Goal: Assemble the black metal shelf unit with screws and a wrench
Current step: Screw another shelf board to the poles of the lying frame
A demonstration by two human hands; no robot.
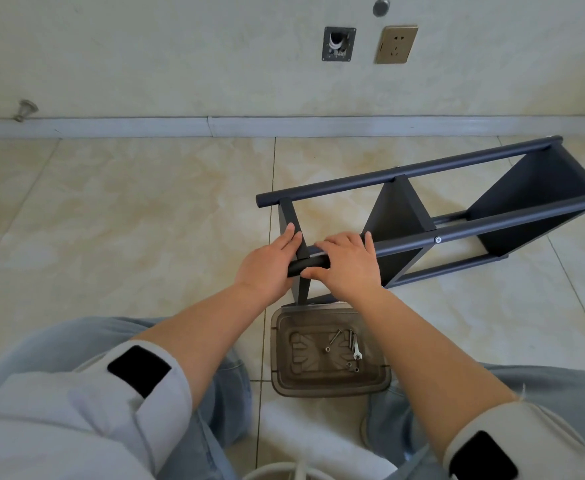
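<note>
The black metal shelf unit [457,209] lies on its side on the tiled floor, its round posts running from centre to the right. My left hand [270,265] holds the near end panel, fingers on its left face. My right hand [346,265] grips the near post [310,264] beside that panel, thumb under the tube and fingers over it. A smoky plastic tray [280,358] sits in front of my knees. In it lie several screws [336,336] and a small silver wrench [356,349].
The wall with a grey skirting board [214,126] runs behind the shelf. A wall socket [396,45] and a pipe outlet [338,43] sit above it. A door stop [26,109] projects at the left. My knees in light jeans flank the tray.
</note>
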